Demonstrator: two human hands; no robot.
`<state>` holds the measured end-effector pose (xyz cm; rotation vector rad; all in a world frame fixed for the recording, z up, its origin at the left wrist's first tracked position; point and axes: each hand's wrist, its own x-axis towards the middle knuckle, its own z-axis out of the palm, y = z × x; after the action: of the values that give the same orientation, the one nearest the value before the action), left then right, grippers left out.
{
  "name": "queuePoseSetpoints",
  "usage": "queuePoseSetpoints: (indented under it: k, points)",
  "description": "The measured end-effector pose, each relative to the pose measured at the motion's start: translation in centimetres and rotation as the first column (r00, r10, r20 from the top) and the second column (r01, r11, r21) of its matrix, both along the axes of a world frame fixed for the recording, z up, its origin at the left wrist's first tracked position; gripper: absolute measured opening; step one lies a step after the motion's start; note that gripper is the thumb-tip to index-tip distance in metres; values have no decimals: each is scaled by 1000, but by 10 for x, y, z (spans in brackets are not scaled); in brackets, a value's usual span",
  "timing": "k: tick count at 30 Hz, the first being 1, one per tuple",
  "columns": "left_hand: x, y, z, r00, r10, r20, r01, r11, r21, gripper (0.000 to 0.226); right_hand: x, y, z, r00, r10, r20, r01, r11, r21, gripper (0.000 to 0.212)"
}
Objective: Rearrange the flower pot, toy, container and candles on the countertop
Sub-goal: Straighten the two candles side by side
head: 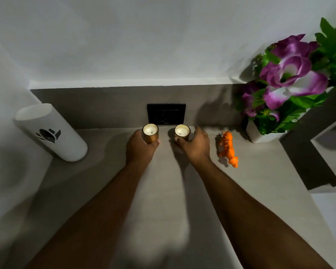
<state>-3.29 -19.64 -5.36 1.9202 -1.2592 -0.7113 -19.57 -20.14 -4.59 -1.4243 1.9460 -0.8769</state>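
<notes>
Two small gold-cupped candles stand side by side near the back of the countertop (163, 191). My left hand (140, 147) is wrapped around the left candle (150, 133). My right hand (194, 145) grips the right candle (182, 132). An orange toy tiger (228, 148) lies just right of my right hand. The white square flower pot (260, 135) with purple flowers (291, 74) and green leaves stands at the back right. A tall white cylindrical container (50, 131) with a black leaf mark stands at the back left.
A black wall socket plate (166, 113) sits on the grey backsplash right behind the candles. A grey ledge (318, 152) juts out along the right edge of the counter. White walls close in the left side and the back.
</notes>
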Motion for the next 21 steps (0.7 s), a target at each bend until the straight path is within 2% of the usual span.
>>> queuePoseSetpoints:
  k: [2, 5, 10, 13, 16, 19, 21]
  points:
    - [-2, -14, 2, 1000, 22, 3, -22, 1000, 5, 48, 6, -10, -8, 1000, -18, -1, 18, 1000, 0, 56]
    - [-1, -28, -3, 999, 40, 8, -40, 999, -5, 46, 11, -22, -15, 999, -41, -1, 41, 999, -18, 51]
    - [4, -43, -7, 1000, 21, 7, -21, 1000, -12, 51, 10, -33, -19, 999, -48, 26, 48, 999, 0, 56]
    - [6, -35, -8, 1000, 6, 7, -6, 1000, 20, 66, 10, -13, -23, 999, -34, -1, 34, 999, 3, 71]
    - [18, 4, -17, 993, -41, 114, 31, 995, 90, 80, 8, 35, -33, 972, 133, -192, -133, 991, 14, 84]
    - [45, 67, -31, 977, -12, 215, 5, 999, 36, 75, 5, 76, -47, 798, 346, -494, -335, 935, 115, 92]
    - [70, 98, -38, 978, 46, 201, -42, 999, -26, 73, 6, 91, -52, 712, 401, -576, -378, 911, 167, 99]
